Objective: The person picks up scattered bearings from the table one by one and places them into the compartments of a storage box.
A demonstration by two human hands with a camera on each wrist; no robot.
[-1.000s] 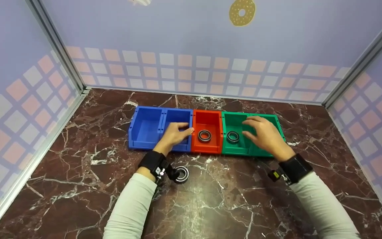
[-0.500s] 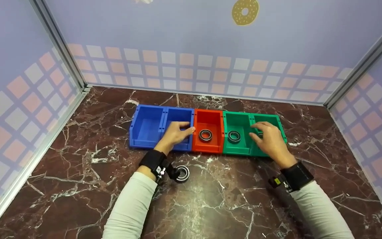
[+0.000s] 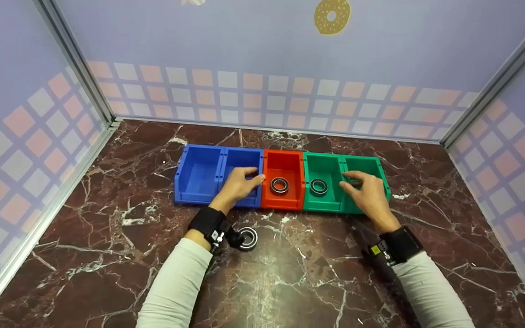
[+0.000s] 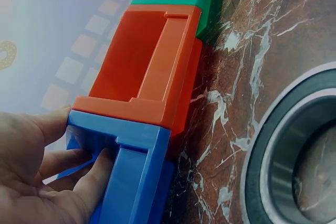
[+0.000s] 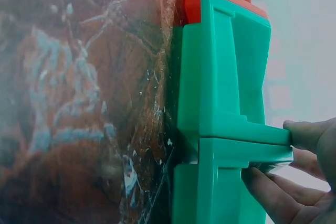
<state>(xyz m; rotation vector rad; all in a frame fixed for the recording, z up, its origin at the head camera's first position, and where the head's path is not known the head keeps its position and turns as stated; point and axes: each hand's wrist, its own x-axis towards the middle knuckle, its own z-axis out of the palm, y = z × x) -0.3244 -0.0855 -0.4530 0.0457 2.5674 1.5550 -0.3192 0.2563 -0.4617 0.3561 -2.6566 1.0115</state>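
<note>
Five plastic bins stand in a row on the marble table: two blue bins (image 3: pixel 198 175), one red bin (image 3: pixel 286 159) and two green bins (image 3: pixel 325 165). My left hand (image 3: pixel 239 182) reaches into the right blue bin and pinches its wall next to the red bin, thumb on top and fingers inside (image 4: pixel 79 174). My right hand (image 3: pixel 365 191) grips the wall between the green bins, fingers in the right green bin (image 5: pixel 278 195). One metal bearing (image 3: pixel 279 185) lies in the red bin and another bearing (image 3: pixel 318 187) in the left green bin.
A third bearing (image 3: pixel 247 238) lies on the table beside my left wrist, huge in the left wrist view (image 4: pixel 257 156). Patterned walls with metal corner posts (image 3: pixel 73 64) close the table on three sides. The left blue bin holds nothing.
My right hand came down from above the green bins and settled on the wall of the right green bin. The left hand has stayed on the blue bin.
</note>
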